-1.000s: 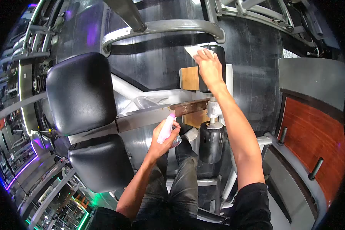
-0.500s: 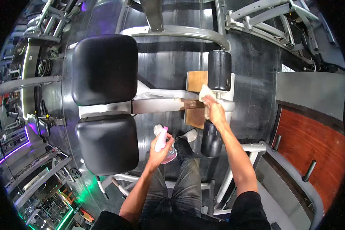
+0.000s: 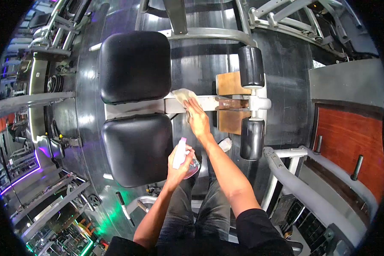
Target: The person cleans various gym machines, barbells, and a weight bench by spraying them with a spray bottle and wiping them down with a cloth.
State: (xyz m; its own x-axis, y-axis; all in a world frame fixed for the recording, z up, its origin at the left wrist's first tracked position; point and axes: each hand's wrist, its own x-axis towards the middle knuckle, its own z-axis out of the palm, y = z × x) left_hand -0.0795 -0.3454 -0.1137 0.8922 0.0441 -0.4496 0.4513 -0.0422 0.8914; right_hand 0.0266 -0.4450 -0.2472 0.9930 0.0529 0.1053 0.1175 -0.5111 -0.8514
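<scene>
A light cloth (image 3: 182,94) lies on the grey metal beam (image 3: 207,103), pressed under the fingers of my right hand (image 3: 197,117), close to the two black pads. My left hand (image 3: 179,164) is wrapped round a spray bottle (image 3: 180,154) with a white and pink top and a clear body, held below the beam. The upper black pad (image 3: 135,67) and the lower black pad (image 3: 136,150) sit on the left end of the beam. Black rollers (image 3: 251,67) stand at its right end, beside a wooden footplate (image 3: 232,83).
A curved grey rail (image 3: 311,190) runs at the lower right, near a red-brown panel (image 3: 347,149) with black pegs. Metal frames (image 3: 290,17) stand at the top right. More gym machines line the left side. My shoe (image 3: 225,144) is on the dark floor.
My right hand and the cloth have moved left along the beam, from the roller end to near the pads. The view has shifted; my left hand still holds the bottle.
</scene>
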